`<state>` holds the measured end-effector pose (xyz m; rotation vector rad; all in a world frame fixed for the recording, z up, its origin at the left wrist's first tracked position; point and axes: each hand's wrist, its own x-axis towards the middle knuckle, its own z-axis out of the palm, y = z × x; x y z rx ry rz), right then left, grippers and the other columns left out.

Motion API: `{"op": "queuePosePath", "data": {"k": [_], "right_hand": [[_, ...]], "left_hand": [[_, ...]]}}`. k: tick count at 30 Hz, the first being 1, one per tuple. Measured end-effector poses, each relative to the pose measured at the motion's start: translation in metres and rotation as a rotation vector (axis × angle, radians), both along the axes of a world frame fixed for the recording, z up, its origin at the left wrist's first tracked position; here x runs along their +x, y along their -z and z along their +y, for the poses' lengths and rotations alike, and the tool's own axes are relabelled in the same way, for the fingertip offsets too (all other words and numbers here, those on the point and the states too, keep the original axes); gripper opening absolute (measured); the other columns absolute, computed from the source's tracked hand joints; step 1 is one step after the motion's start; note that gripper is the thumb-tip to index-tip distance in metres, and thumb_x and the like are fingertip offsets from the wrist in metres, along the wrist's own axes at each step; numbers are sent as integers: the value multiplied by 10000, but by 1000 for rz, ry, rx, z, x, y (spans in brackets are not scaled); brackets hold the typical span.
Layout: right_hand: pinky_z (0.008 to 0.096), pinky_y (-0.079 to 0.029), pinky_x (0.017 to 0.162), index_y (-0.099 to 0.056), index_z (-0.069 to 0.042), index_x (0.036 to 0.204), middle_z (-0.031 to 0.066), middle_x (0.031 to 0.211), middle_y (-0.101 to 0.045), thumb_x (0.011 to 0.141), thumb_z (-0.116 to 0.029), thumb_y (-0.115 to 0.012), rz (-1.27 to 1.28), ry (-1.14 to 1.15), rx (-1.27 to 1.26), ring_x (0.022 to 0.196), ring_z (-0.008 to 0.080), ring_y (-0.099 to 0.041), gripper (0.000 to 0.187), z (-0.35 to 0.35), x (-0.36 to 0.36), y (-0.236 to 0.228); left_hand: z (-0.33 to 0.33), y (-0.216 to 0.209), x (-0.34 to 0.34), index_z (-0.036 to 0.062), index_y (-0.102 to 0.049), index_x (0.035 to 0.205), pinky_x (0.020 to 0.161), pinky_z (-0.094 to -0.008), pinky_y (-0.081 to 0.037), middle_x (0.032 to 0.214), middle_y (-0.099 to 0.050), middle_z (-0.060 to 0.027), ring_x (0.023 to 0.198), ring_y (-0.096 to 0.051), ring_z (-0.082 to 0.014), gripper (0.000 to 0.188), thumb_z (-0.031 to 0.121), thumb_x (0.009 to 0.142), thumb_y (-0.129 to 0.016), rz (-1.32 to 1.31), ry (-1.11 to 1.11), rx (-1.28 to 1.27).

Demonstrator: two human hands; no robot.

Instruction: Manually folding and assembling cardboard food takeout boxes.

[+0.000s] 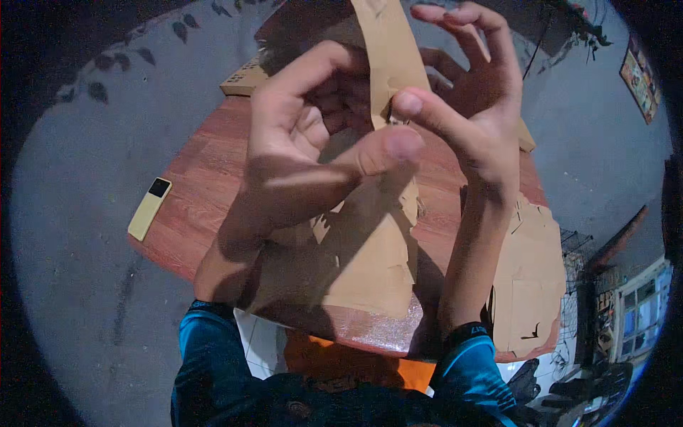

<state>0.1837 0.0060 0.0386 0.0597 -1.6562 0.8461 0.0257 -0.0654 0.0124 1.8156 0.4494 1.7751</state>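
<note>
Both my hands are raised over the table around a narrow strip of brown cardboard (391,53). My right hand (477,107) pinches the strip near its lower end, thumb on the near face and the other fingers spread behind. My left hand (306,121) curls beside it, its thumb tip at the strip's lower end and its fingers partly hidden behind the cardboard. A small dark tear or gap shows by the right thumb. Below my hands a larger cardboard piece (370,274) with ragged edges lies on the table, partly in shadow.
On the reddish wooden table (203,153), a yellow phone (150,209) lies at the left edge. More torn cardboard sheets (528,285) rest at the right, overhanging the edge. A flat cardboard box (243,80) sits at the far left. Behind stands a grey wall (107,142).
</note>
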Motion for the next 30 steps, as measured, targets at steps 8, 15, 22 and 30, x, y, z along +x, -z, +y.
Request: {"op": "queuePosePath", "data": {"k": [8,15,22,30], "right_hand": [[251,-503,790,-587,-68,1119,31,1071,-609,780,-184,-825,-179,-208,-10,920,92,-594,430,24,2,6],[252,-443,801,-642,-86,1143,-14,1060,-633,982,-522,-494,-201,51,-115,928,87,-574,488,20,20,4],[275,-460,881,-625,-17,1207,89,1102,-644,900,-277,-705,-240,-5,29,1022,127,-578,410,15,42,-5],[291,-506,895,-656,11,979,106,1126,-640,870,-46,-706,-171,124,108,1064,147,-600,133,10,58,-10]], "left_hand": [[0,0,3,-20,-614,1116,922,-416,-531,1119,-669,-184,1029,-665,-322,467,36,683,-780,103,-208,-40],[7,8,-1,14,-643,1037,860,-402,-535,1091,-673,-171,984,-669,-305,345,56,707,-738,885,-555,179],[14,11,19,48,-673,957,797,-387,-539,1063,-677,-158,939,-673,-289,229,76,731,-697,1752,-545,156],[29,18,7,77,-692,830,773,-384,-512,1059,-670,-151,922,-639,-286,106,108,745,-636,1576,-623,235]]}}
